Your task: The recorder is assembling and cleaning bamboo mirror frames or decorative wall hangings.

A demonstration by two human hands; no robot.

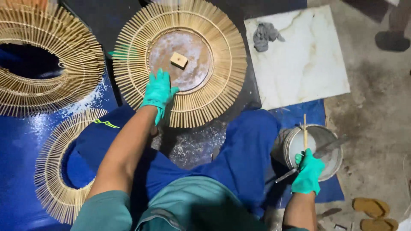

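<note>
Bamboo-stick ring (188, 92) with a round brown disc (180, 60) in its middle lies flat on the dark floor straight ahead of the seated person, its radiating sticks fanned out all round. A second stick ring (55, 64), its centre open, lies just beside it at the far left on the blue sheet (19, 145), and a third, smaller one (53, 179) lies nearer the person at the left, partly under a blue-trousered knee. A white marbled tile (299, 64) lies on the floor to the right of the middle ring, with a crumpled grey rag (265, 35) near its far left corner. A round metal pot (314, 147) stands by the person's right knee, at the edge of the blue sheet. The left hand (158, 92), in a green glove, lies spread and released on the near rim of the disc and the sticks. The right hand (307, 172), also gloved green, is clenched around a thin bamboo stick (305, 130) held upright over the pot, and a flat metal blade (323, 150) slants through the same grip. A small pale wooden block (179, 60) sits on the disc's middle.
</note>
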